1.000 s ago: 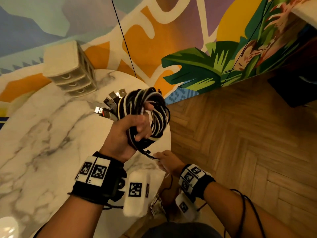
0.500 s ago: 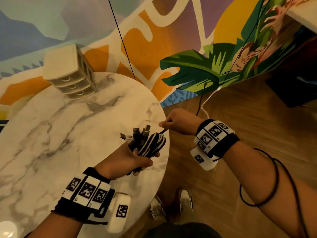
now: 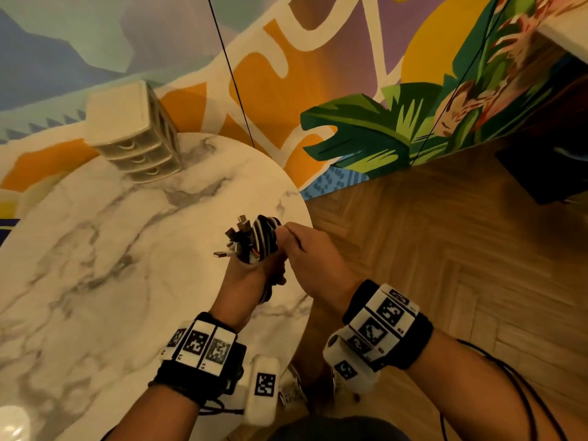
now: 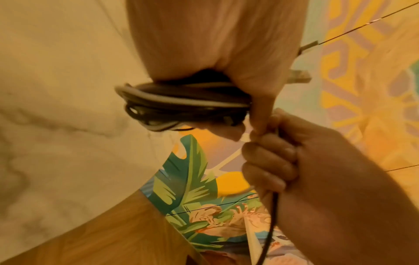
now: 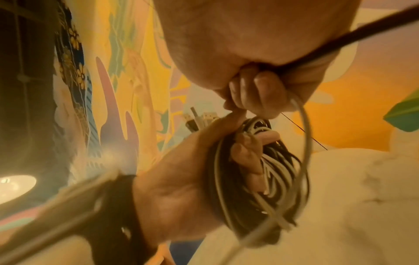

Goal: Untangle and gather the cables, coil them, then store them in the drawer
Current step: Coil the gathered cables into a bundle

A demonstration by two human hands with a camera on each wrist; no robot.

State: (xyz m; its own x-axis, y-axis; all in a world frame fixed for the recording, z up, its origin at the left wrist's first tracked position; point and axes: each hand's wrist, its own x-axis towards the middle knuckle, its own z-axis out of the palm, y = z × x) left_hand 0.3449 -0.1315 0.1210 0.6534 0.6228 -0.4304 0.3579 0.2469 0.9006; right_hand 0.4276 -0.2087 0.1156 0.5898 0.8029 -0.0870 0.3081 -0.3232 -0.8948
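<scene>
A coil of black and white cables [image 3: 262, 238] [image 4: 181, 104] [image 5: 267, 165] is gripped in my left hand [image 3: 251, 272] [image 5: 204, 161] over the right edge of the round marble table [image 3: 95, 265]. USB plugs [image 3: 237, 235] stick out of the coil's top. My right hand [image 3: 305, 249] [image 4: 283, 157] presses against the coil's right side, fist curled round loose black and white cable ends [image 5: 303, 129]. A beige three-drawer unit [image 3: 136, 138] stands at the table's far side, its drawers closed.
Wood parquet floor [image 3: 445, 265] lies right of the table. A painted mural wall [image 3: 350, 90] runs behind. A dark box [image 3: 547, 167] sits on the floor at far right. My shoes [image 3: 292, 393] show below the table edge.
My left hand lowered the coil from chest height to just over the table edge. My right hand swung out to the right pulling a cable, then came back against the coil.
</scene>
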